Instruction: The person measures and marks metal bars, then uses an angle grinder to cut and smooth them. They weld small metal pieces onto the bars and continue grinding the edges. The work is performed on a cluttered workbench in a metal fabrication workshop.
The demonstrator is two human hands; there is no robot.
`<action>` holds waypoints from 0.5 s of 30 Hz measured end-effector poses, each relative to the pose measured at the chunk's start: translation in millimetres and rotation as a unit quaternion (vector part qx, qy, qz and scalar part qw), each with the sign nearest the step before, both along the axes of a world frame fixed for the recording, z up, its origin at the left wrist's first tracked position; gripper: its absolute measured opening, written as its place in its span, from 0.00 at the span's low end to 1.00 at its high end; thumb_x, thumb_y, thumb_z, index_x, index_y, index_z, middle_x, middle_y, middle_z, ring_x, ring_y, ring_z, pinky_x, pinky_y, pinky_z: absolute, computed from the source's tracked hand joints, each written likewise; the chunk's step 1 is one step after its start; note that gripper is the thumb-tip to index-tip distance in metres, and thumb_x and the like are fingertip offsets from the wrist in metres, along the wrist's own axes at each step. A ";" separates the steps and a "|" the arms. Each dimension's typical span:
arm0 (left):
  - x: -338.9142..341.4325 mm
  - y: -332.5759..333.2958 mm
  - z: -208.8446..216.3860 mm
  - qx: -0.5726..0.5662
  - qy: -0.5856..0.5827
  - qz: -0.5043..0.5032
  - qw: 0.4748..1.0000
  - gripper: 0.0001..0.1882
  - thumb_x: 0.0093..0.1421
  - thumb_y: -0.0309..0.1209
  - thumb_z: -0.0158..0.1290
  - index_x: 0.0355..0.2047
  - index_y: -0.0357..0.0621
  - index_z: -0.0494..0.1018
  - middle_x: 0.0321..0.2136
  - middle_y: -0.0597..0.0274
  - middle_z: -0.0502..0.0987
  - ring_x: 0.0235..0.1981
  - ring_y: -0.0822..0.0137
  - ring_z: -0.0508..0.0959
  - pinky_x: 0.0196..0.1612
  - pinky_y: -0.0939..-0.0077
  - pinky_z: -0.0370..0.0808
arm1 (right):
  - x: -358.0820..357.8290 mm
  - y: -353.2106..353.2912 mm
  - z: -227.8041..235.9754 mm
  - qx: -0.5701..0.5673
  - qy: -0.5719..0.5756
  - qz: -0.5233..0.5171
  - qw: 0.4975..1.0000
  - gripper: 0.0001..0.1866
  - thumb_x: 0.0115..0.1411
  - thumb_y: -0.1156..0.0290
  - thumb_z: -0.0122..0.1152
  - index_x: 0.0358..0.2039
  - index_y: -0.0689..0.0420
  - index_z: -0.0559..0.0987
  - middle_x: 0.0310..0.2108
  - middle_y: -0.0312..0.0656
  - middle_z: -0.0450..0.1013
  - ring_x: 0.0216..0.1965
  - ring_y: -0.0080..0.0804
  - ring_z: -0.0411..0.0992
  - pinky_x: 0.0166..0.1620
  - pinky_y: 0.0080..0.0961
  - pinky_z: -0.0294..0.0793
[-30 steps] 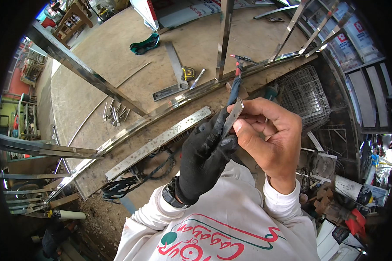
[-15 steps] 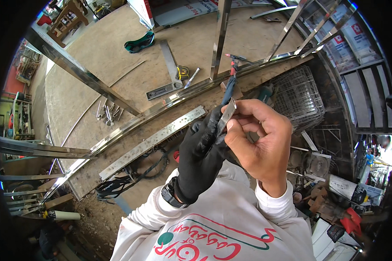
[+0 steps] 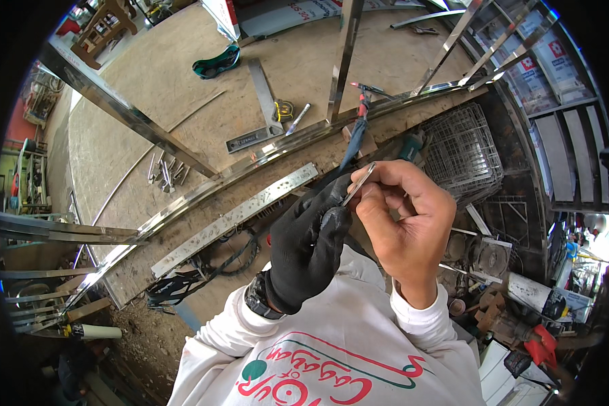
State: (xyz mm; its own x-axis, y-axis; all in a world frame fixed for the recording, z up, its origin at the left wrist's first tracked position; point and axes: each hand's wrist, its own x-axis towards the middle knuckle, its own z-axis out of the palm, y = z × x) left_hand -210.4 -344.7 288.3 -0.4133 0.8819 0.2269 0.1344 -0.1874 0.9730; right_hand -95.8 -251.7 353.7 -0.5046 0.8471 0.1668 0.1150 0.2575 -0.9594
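Above the workbench edge, my two hands meet over a small flat metal piece (image 3: pixel 363 181). My bare right hand (image 3: pixel 413 220) pinches it between thumb and fingers, with the other fingers curled. My left hand (image 3: pixel 308 240), in a black glove, closes its fingertips on the lower end of the same piece. The piece is tilted and seen nearly edge-on. Just beyond the hands, a red-headed welding torch (image 3: pixel 363 105) rests against the polished metal frame (image 3: pixel 264 154), its dark sleeved cable running down behind the glove.
On the bench (image 3: pixel 176 88) lie a carpenter's square (image 3: pixel 264 88), a tape measure (image 3: pixel 283 110), a marker (image 3: pixel 298 119), green goggles (image 3: pixel 216 62) and several short metal pieces (image 3: pixel 168 172). Upright frame bars (image 3: pixel 345 61) rise around. A wire basket (image 3: pixel 460 149) stands at right, a perforated metal strip (image 3: pixel 237 220) nearer.
The metal piece has turned from showing its flat face to nearly edge-on. My gloved hand has shifted slightly left and down, its fingers curling more; the right hand stays close by.
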 end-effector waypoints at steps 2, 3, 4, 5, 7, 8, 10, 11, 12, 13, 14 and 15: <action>-1.3 -0.2 0.9 0.000 -0.008 -0.003 1.000 0.22 0.70 0.27 0.52 0.63 0.34 0.72 0.29 0.57 0.75 0.29 0.64 0.72 0.36 0.71 0.72 | 1.2 1.2 -1.4 -0.036 0.026 0.008 0.999 0.12 0.61 0.84 0.62 0.46 0.73 0.81 0.38 0.45 0.81 0.38 0.24 0.80 0.44 0.19 0.80; -4.3 1.4 0.8 0.008 0.006 -0.003 1.000 0.22 0.70 0.27 0.53 0.62 0.34 0.73 0.29 0.57 0.75 0.29 0.65 0.72 0.36 0.71 0.71 | 1.7 1.7 0.7 -0.067 0.047 0.018 0.997 0.13 0.62 0.84 0.62 0.46 0.73 0.80 0.39 0.46 0.81 0.39 0.25 0.80 0.45 0.20 0.80; -6.1 2.7 0.7 0.017 0.020 -0.004 1.000 0.22 0.70 0.27 0.53 0.62 0.34 0.73 0.29 0.57 0.74 0.29 0.65 0.72 0.36 0.71 0.71 | 2.1 1.9 2.0 -0.097 0.067 0.028 0.993 0.13 0.62 0.83 0.63 0.47 0.73 0.80 0.39 0.47 0.82 0.40 0.25 0.81 0.46 0.20 0.80; -5.6 3.8 -0.8 0.023 0.014 0.003 1.000 0.22 0.70 0.27 0.53 0.62 0.34 0.73 0.29 0.57 0.74 0.29 0.66 0.72 0.36 0.72 0.71 | 2.2 2.3 2.1 -0.099 0.064 0.031 0.993 0.14 0.62 0.83 0.63 0.48 0.74 0.80 0.40 0.47 0.82 0.41 0.26 0.81 0.47 0.21 0.80; -2.9 5.3 -5.2 0.032 0.005 0.018 0.999 0.21 0.70 0.27 0.53 0.62 0.33 0.73 0.29 0.58 0.74 0.29 0.66 0.72 0.36 0.72 0.70 | 2.8 3.2 1.7 -0.103 0.059 0.035 0.992 0.15 0.62 0.83 0.64 0.49 0.74 0.79 0.41 0.49 0.82 0.42 0.27 0.81 0.49 0.22 0.80; -2.7 5.0 -4.3 0.033 0.012 0.016 0.999 0.22 0.69 0.26 0.53 0.62 0.33 0.73 0.29 0.59 0.75 0.29 0.67 0.72 0.36 0.72 0.70 | 3.7 3.0 1.8 -0.101 0.055 0.034 0.993 0.15 0.62 0.83 0.64 0.49 0.74 0.79 0.41 0.49 0.82 0.42 0.27 0.81 0.49 0.22 0.80; -3.6 4.7 -0.9 0.034 0.022 0.011 0.999 0.22 0.69 0.25 0.54 0.62 0.33 0.73 0.29 0.59 0.75 0.29 0.67 0.72 0.36 0.72 0.71 | 4.2 2.8 3.4 -0.096 0.043 0.031 0.994 0.15 0.62 0.83 0.64 0.49 0.74 0.80 0.42 0.49 0.82 0.43 0.28 0.81 0.49 0.22 0.80; -3.7 5.2 -0.6 0.030 0.008 0.013 0.999 0.22 0.68 0.25 0.54 0.62 0.33 0.73 0.29 0.59 0.75 0.29 0.67 0.73 0.37 0.72 0.71 | 3.4 2.7 3.8 -0.096 0.042 0.027 0.994 0.15 0.62 0.83 0.64 0.49 0.74 0.80 0.42 0.49 0.82 0.43 0.28 0.81 0.49 0.22 0.80; -3.5 5.9 -0.5 0.025 -0.005 0.014 1.000 0.22 0.68 0.24 0.54 0.62 0.33 0.73 0.29 0.59 0.75 0.30 0.67 0.73 0.37 0.72 0.71 | 2.3 2.5 4.2 -0.096 0.042 0.022 0.994 0.15 0.62 0.83 0.64 0.48 0.74 0.80 0.43 0.50 0.82 0.43 0.28 0.81 0.49 0.22 0.80; -2.3 5.7 -0.2 0.020 -0.016 0.017 1.000 0.22 0.68 0.24 0.55 0.62 0.33 0.73 0.29 0.60 0.76 0.30 0.67 0.73 0.37 0.72 0.72 | 2.5 2.1 3.8 -0.096 0.044 0.020 0.994 0.15 0.62 0.83 0.64 0.48 0.74 0.80 0.43 0.50 0.82 0.43 0.28 0.81 0.49 0.22 0.80; -2.5 5.2 1.3 0.017 -0.002 0.016 1.000 0.22 0.67 0.24 0.55 0.62 0.33 0.73 0.30 0.59 0.76 0.30 0.67 0.73 0.38 0.72 0.72 | 2.2 2.2 2.1 -0.094 0.058 0.013 0.994 0.14 0.60 0.84 0.65 0.47 0.74 0.80 0.41 0.48 0.82 0.41 0.27 0.82 0.47 0.21 0.82; -3.5 4.6 3.5 0.013 0.011 0.014 1.000 0.22 0.67 0.23 0.56 0.61 0.33 0.73 0.30 0.59 0.77 0.31 0.67 0.74 0.39 0.72 0.72 | 1.6 2.7 -0.9 -0.092 0.070 0.006 0.993 0.13 0.59 0.84 0.66 0.45 0.73 0.81 0.39 0.46 0.82 0.39 0.26 0.82 0.44 0.21 0.83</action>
